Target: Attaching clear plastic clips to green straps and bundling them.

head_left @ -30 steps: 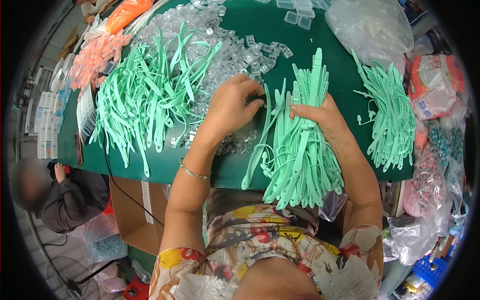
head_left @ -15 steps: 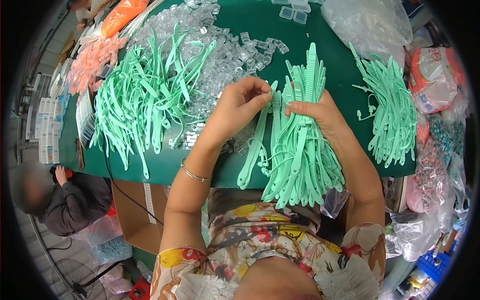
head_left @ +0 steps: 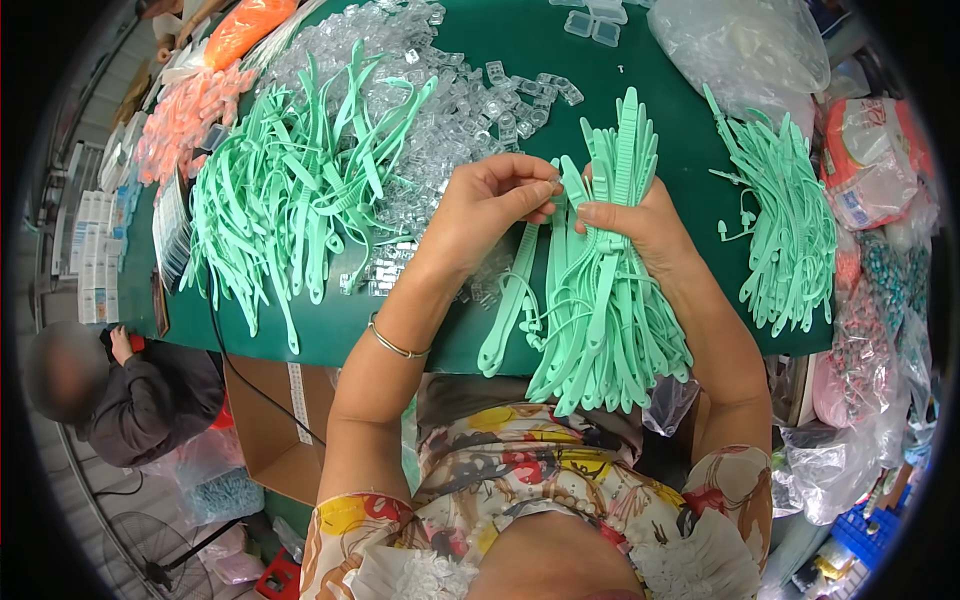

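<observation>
My right hand (head_left: 640, 225) grips a thick bundle of mint-green ridged plastic straps (head_left: 605, 330) around its upper middle, thumb across the front. Their rounded, holed ends fan out downward past the table's near edge. My left hand (head_left: 505, 205) is closed in a pinch at the bundle's upper left, on a green strap (head_left: 515, 300) that hangs down to the left of the bundle. The fingertips partly hide the strap's top. A loose pile of the same green straps (head_left: 300, 190) lies left of my left forearm.
A heap of clear plastic buckles (head_left: 450, 110) covers the back middle of the green table (head_left: 590, 75). Another strap bundle (head_left: 780, 220) lies at the right, below a clear plastic bag (head_left: 745, 50). Orange pieces (head_left: 190, 125) sit at the far left. A seated person (head_left: 150, 400) is beyond the left edge.
My left hand has moved slightly right, closer to the bundle, and its fingers have curled further around the strap's top. The right hand keeps its hold on the bundle.
</observation>
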`<state>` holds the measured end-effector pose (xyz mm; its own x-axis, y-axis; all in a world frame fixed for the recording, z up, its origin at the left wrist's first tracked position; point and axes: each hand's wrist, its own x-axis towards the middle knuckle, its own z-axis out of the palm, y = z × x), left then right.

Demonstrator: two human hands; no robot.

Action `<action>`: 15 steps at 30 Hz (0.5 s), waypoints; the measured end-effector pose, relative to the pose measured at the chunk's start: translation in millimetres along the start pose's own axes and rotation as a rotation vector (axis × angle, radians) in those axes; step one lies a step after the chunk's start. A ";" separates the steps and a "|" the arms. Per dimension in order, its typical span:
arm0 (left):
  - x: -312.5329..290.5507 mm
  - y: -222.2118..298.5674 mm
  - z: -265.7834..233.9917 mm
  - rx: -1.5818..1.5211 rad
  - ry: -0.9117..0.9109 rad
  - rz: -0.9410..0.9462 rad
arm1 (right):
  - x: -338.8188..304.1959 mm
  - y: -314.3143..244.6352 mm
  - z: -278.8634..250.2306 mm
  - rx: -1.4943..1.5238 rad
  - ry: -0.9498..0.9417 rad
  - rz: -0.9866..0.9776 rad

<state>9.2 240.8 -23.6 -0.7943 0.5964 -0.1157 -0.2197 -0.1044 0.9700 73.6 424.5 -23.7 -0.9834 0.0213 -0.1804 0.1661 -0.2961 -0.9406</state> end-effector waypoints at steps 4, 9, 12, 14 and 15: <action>-0.7 -0.3 1.9 -0.044 0.017 -0.008 | 0.8 -0.3 -1.5 -0.039 -0.023 0.016; -0.7 -1.5 3.1 -0.068 0.032 0.003 | 2.0 1.2 -2.7 -0.032 -0.028 -0.001; -1.1 0.4 4.3 -0.090 0.040 -0.009 | 1.8 -0.5 -1.6 -0.044 -0.027 -0.002; -1.1 1.4 4.4 -0.102 0.035 -0.002 | 1.9 -1.3 -0.2 -0.061 -0.025 0.004; -1.0 0.9 4.3 -0.102 0.035 -0.002 | 1.8 -1.3 0.3 -0.065 -0.014 0.004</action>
<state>12.2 243.5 -21.7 -0.8128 0.5686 -0.1267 -0.2762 -0.1848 0.9432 71.6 424.6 -22.7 -0.9836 0.0063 -0.1804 0.1740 -0.2332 -0.9567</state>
